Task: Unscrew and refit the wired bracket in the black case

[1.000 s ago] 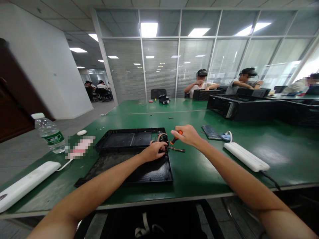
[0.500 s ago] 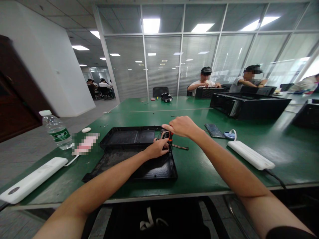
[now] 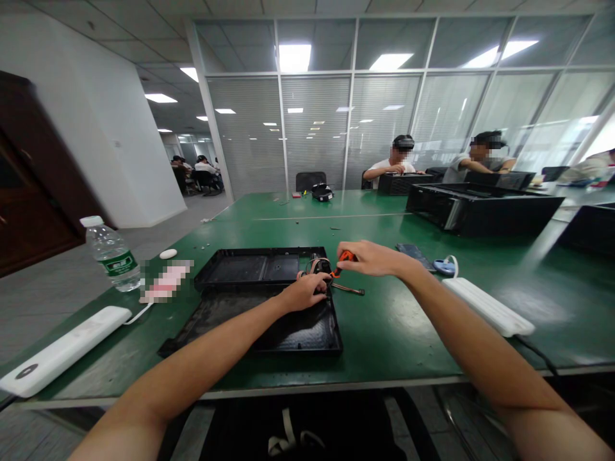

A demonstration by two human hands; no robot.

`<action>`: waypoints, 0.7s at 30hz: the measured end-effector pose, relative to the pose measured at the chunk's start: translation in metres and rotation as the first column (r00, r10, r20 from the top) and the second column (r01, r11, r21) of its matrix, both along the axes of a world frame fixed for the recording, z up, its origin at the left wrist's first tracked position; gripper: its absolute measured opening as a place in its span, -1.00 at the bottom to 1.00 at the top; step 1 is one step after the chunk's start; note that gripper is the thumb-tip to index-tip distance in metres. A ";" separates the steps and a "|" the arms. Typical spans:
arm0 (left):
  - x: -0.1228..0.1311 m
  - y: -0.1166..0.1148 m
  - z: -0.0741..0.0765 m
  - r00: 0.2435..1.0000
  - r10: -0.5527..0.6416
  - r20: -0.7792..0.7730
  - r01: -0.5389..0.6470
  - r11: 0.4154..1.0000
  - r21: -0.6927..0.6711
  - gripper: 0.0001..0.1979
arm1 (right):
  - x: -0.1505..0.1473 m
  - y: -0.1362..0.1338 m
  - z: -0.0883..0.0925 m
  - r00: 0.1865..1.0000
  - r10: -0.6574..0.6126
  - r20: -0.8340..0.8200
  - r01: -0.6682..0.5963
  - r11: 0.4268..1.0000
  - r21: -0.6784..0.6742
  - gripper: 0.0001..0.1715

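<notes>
My right hand [image 3: 372, 257] is closed around the handle of an orange-and-black screwdriver [image 3: 346, 257], which slants down to the left. Its tip meets a small black part with wires [image 3: 319, 266] at the right end of the black plastic panels. My left hand [image 3: 305, 292] has its fingers curled on that part, partly covering it. A bundle of thin wires with a plug [image 3: 350, 290] trails from it to the right over the table. Below my left forearm lies the near black panel [image 3: 293, 330]; the far black panel [image 3: 240, 266] lies behind it.
On the left are a water bottle [image 3: 113, 255], a white power strip [image 3: 65, 349] and a white oval object [image 3: 168, 254]. To the right lie a phone [image 3: 414, 255], a blue round object [image 3: 442, 266] and another white power strip [image 3: 487, 306]. Black cases [image 3: 485, 208] and two people are beyond.
My right hand has shifted right and slightly down, and the screwdriver has tilted from near upright to a slant. My left hand stays almost in place.
</notes>
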State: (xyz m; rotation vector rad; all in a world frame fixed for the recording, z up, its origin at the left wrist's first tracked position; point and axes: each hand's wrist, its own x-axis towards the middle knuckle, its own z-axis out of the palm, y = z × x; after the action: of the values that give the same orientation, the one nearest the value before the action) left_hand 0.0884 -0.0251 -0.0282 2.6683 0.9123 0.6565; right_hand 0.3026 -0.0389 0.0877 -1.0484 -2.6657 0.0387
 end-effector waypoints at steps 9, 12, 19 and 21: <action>-0.001 -0.004 0.006 0.998 0.012 0.058 -0.011 1.000 -0.015 -0.64 | 0.057 0.061 -0.089 0.395 -0.362 -0.844 -0.015 0.916 -0.400 -0.65; -0.001 -0.001 0.007 0.997 -0.047 0.068 0.046 0.999 0.019 -0.75 | 0.065 0.076 -0.108 0.051 -0.475 -0.878 -0.187 0.859 -0.476 -0.68; -0.004 0.002 0.005 0.951 -0.297 -0.091 0.299 0.954 0.018 -0.87 | 0.045 0.073 -0.108 0.002 -0.555 -0.832 -0.411 0.758 -0.506 -0.71; -0.003 -0.001 0.005 0.954 -0.286 -0.092 0.291 0.955 0.056 -0.85 | 0.039 0.069 -0.107 0.004 -0.563 -0.826 -0.459 0.733 -0.502 -0.72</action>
State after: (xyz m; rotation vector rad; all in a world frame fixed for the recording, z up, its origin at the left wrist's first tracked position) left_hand 0.0853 -0.0257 -0.0231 2.8295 0.5075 0.5207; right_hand 0.3417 0.0304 -0.0188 -0.6969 -1.0270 1.3706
